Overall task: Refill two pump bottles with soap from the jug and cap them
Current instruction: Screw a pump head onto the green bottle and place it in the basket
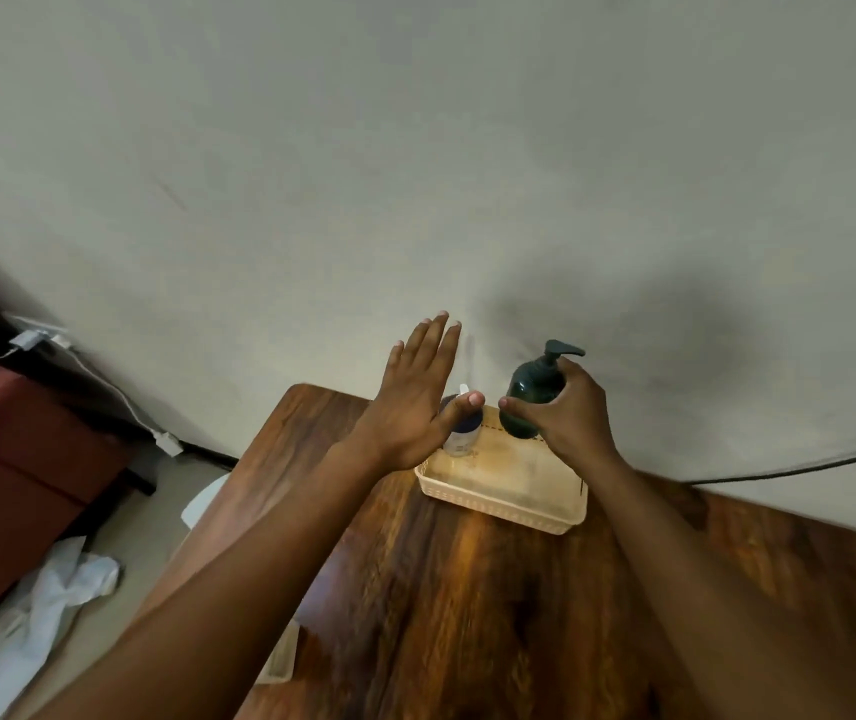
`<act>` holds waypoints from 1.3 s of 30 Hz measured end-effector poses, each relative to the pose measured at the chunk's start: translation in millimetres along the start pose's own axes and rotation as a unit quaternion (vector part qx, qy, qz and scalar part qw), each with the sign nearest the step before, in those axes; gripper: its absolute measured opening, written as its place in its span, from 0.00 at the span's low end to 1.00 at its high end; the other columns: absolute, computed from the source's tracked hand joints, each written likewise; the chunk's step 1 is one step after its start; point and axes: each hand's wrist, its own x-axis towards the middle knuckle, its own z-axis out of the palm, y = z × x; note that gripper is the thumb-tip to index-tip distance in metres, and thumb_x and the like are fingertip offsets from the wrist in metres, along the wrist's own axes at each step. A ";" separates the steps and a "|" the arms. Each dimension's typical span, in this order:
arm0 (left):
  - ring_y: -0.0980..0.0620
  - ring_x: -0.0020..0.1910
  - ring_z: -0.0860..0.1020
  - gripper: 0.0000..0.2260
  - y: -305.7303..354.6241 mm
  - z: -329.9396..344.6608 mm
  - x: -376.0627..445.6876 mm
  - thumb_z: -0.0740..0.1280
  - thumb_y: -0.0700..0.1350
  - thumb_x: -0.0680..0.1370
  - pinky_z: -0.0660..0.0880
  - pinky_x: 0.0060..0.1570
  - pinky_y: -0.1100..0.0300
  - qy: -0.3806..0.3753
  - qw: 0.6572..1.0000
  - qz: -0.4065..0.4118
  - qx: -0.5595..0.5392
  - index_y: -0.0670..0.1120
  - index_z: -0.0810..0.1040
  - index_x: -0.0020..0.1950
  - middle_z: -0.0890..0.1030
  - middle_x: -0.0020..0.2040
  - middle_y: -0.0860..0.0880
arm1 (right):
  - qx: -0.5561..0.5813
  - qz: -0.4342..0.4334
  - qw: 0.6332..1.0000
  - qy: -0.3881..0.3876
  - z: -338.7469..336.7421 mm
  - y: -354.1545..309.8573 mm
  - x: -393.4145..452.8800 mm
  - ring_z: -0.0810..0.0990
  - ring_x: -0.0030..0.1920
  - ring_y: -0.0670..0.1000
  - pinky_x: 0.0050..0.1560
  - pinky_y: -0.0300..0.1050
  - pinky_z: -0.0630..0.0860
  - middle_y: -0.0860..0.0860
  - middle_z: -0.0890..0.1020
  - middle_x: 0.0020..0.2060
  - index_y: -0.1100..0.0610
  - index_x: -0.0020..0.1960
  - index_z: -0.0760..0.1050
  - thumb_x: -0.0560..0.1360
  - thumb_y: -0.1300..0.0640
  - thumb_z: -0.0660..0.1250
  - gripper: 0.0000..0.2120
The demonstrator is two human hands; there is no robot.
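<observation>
While your right hand (569, 415) curls its grip round the dark green pump bottle (532, 402), your left hand (413, 402) hangs flat and wide with fingers straight, holding nothing. The green bottle stands upright in the far right corner of the cream basket (509, 504), its pump head in place and the nozzle pointing right; your thumb lies across its front and your fingers wrap its right side. The second bottle (462, 433), pale with a dark band near the top, stands upright in the far left corner of the same basket, mostly hidden behind your left thumb. Whether your thumb touches it, you cannot tell from this view; a white pump tip shows just above the thumb. The basket sits on the wooden surface (467, 615), near its far edge, against the pale wall (415, 148). To your left, off the surface, white crumpled paper (52, 600) lies on the floor beside a reddish-brown cabinet (15, 459), and a white cable (119, 397) runs down the wall to a plug.
</observation>
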 end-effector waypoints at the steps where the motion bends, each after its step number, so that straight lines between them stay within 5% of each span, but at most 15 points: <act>1: 0.54 0.84 0.34 0.38 -8.6 8.7 4.2 0.50 0.67 0.83 0.36 0.82 0.48 -0.003 1.000 0.001 0.001 0.51 0.41 0.86 0.37 0.86 0.52 | -0.002 0.009 1.000 0.003 8.6 10.4 6.3 0.77 0.68 0.56 0.69 0.49 0.73 0.53 0.78 0.68 0.57 0.72 0.72 0.67 0.52 0.83 0.38; 6: 0.54 0.83 0.33 0.39 -43.6 50.6 13.5 0.46 0.69 0.81 0.36 0.82 0.47 -0.032 0.999 -0.003 0.010 0.52 0.38 0.85 0.35 0.85 0.52 | -0.008 0.019 1.000 0.018 47.7 62.2 17.4 0.79 0.63 0.53 0.58 0.37 0.69 0.52 0.82 0.63 0.57 0.69 0.75 0.64 0.55 0.84 0.36; 14: 0.51 0.84 0.34 0.39 -74.0 91.4 11.4 0.46 0.68 0.81 0.41 0.83 0.42 -0.051 0.998 -0.011 0.023 0.51 0.38 0.86 0.35 0.85 0.50 | -0.039 0.009 0.998 0.055 94.9 111.8 28.3 0.79 0.62 0.55 0.61 0.37 0.70 0.56 0.78 0.64 0.59 0.66 0.77 0.63 0.58 0.85 0.34; 20: 0.51 0.84 0.33 0.39 -88.2 109.2 7.9 0.47 0.69 0.82 0.41 0.83 0.40 -0.053 0.998 -0.011 0.019 0.50 0.39 0.86 0.36 0.86 0.49 | -0.067 0.007 0.994 0.090 120.2 127.5 32.1 0.77 0.65 0.58 0.67 0.51 0.75 0.56 0.80 0.63 0.59 0.66 0.76 0.64 0.55 0.84 0.34; 30: 0.51 0.84 0.34 0.40 -85.1 109.9 -0.8 0.48 0.69 0.81 0.40 0.82 0.40 -0.049 0.999 -0.018 0.007 0.48 0.40 0.86 0.37 0.86 0.49 | -0.080 0.021 0.994 0.074 127.1 128.1 33.8 0.74 0.69 0.57 0.68 0.46 0.72 0.56 0.74 0.68 0.59 0.69 0.72 0.65 0.56 0.84 0.37; 39: 0.50 0.84 0.36 0.41 -59.7 78.6 -31.8 0.46 0.71 0.80 0.41 0.82 0.39 -0.034 0.999 -0.033 0.025 0.48 0.41 0.86 0.38 0.86 0.49 | -0.100 0.009 0.994 0.038 91.1 94.2 -5.0 0.66 0.77 0.57 0.73 0.52 0.70 0.55 0.66 0.77 0.55 0.78 0.60 0.67 0.43 0.82 0.48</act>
